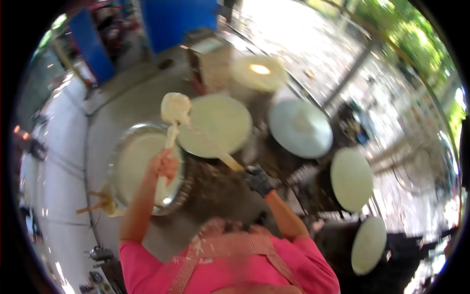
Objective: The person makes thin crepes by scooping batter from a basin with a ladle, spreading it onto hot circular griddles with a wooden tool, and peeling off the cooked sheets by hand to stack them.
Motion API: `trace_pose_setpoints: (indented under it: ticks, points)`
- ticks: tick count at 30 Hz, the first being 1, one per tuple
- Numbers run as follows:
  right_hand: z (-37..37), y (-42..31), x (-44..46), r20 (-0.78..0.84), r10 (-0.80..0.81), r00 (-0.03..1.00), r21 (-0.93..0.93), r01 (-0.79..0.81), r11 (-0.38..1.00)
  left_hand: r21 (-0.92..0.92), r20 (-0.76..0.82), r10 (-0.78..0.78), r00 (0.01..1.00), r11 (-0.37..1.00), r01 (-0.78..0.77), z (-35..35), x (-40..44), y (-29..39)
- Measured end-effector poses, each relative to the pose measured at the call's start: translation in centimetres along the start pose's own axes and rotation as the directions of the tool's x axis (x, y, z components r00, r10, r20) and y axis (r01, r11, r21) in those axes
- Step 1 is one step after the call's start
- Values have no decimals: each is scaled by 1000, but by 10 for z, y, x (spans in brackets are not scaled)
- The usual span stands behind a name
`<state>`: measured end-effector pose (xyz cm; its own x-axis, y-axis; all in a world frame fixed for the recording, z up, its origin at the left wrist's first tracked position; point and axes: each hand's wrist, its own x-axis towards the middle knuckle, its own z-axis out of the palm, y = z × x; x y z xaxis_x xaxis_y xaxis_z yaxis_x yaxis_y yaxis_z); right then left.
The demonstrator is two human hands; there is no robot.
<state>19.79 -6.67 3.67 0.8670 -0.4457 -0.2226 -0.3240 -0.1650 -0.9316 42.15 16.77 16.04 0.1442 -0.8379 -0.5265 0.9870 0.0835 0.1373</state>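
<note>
My left hand (167, 164), bare, is closed around the pale handle of a ladle (175, 109), whose round head looks coated in thick white batter. It is raised above the rim of a metal basin (116, 161) of creamy white liquid (139, 154). My right hand (258, 180), in a dark glove, grips a long thin stick (227, 160) with a yellowish lower end. The stick slants up left to the ladle's head; blur hides whether they touch. Behind them lies a wide pale round surface (215, 125).
More round pale tops stand around: a glossy one (259, 73) behind, a bluish domed lid (301, 128), and two at right (351, 179) (368, 245). A cardboard box (213, 61) stands at the back. A wooden-handled tool (104, 200) lies by the basin's left side.
</note>
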Motion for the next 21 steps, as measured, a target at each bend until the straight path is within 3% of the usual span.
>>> trace_pose_setpoints:
  ticks: [1,4,6,8,10,11,12,13,14,16,17,18,19,21]
  points:
    - [-25,31,-30,-81,-6,997,-125,-4,992,-239,47,-112,993,964,120,20,23,-21]
    - [-69,117,-106,-209,-148,967,-508,22,861,-380,218,-334,917,836,395,0,125,-68]
    - [-101,97,-164,-497,-98,862,-344,-92,934,-451,422,-431,798,663,597,20,182,-115]
    - [-149,179,-206,-529,92,844,-575,-436,692,-377,493,-496,715,619,689,49,234,-151]
    - [-193,167,-217,-705,146,694,-484,-621,616,-243,563,-498,660,663,708,76,285,-174]
    - [-214,166,-218,-783,149,604,-407,-678,612,-172,524,-529,668,702,691,97,301,-179]
    - [-235,182,-214,-860,115,497,-299,-674,675,-89,387,-566,728,762,641,120,315,-179]
    - [-260,178,-208,-814,141,563,-302,-618,726,117,195,-512,836,859,499,137,337,-178]
    - [-273,172,-195,-818,108,564,-293,-572,766,349,35,-383,923,870,347,153,362,-177]
    - [-285,127,-160,-832,22,554,-285,-461,840,709,14,-129,992,701,81,177,405,-184]
    - [-287,112,-141,-764,-204,612,-484,-335,808,779,17,-53,998,626,20,174,436,-188]
    - [-287,99,-122,-706,-119,699,-442,-303,845,843,36,12,999,536,-37,174,461,-195]
    - [-287,150,-83,-776,-70,627,-432,-447,783,862,30,83,996,503,-68,169,484,-206]
    - [-283,207,-33,-806,51,590,-471,-690,550,948,54,222,973,294,-120,138,554,-209]
